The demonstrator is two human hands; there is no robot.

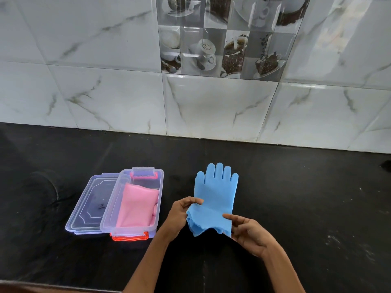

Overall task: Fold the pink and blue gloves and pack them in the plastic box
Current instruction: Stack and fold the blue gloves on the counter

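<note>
A blue glove point(214, 191) lies flat on the black counter, fingers pointing toward the wall. My left hand point(183, 212) pinches its cuff at the left edge, and my right hand point(248, 233) grips the cuff at the right edge, lifting that end slightly. To the left stands the clear plastic box point(110, 216) with red clips. A folded pink glove point(137, 206) lies inside it.
The box's clear lid point(88, 206) lies on the counter, tucked against and partly under the box's left side. A tiled marble-pattern wall point(211, 106) rises behind the black counter point(306, 197). The counter's near edge runs along the bottom left.
</note>
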